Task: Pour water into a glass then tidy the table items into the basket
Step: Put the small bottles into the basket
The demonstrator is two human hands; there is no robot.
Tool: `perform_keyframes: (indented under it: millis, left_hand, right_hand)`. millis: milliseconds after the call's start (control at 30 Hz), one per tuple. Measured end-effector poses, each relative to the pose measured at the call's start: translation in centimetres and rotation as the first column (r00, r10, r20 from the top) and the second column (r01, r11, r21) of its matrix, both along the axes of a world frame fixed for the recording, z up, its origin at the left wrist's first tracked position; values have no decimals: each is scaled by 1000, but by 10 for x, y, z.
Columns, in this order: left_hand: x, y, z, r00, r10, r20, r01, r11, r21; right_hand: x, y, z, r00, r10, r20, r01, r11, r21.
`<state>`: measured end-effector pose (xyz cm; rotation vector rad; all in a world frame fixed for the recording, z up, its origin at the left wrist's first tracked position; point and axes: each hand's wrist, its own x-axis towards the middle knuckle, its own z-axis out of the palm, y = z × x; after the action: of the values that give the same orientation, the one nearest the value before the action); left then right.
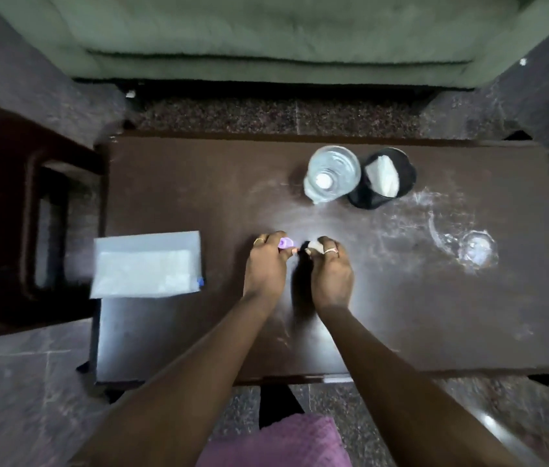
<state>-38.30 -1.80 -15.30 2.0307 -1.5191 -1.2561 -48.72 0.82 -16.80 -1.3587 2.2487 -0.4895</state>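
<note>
A clear plastic water bottle (333, 173) with a white cap stands at the back of the dark wooden table (199, 183). Right beside it is a black mesh basket (382, 178) with something white inside. A clear glass (476, 247) sits at the right of the table. Near the table's middle, my left hand (266, 264) is closed around a small purple item (284, 243). My right hand (330, 267) grips a small whitish and black item (313, 246). The two hands are close together, fingertips almost touching.
A white paper sheet or envelope (146, 264) lies at the table's left edge, partly overhanging. A green sofa (266, 35) is beyond the table, a dark wooden stool (40, 214) to the left. White smears mark the tabletop at the right.
</note>
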Motion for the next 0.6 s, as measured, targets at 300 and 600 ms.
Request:
perform_keyframes:
  millis: [300,600]
  left_hand:
    - [181,-18,55,893,446,-49,-447,875,-185]
    - [380,-8,130,553,828,-89,-712,414,-567]
  right_hand:
    - [197,-53,50,935,224,274,-201,973,-112]
    - [398,-63,117,674,621,402,-427,770,-474]
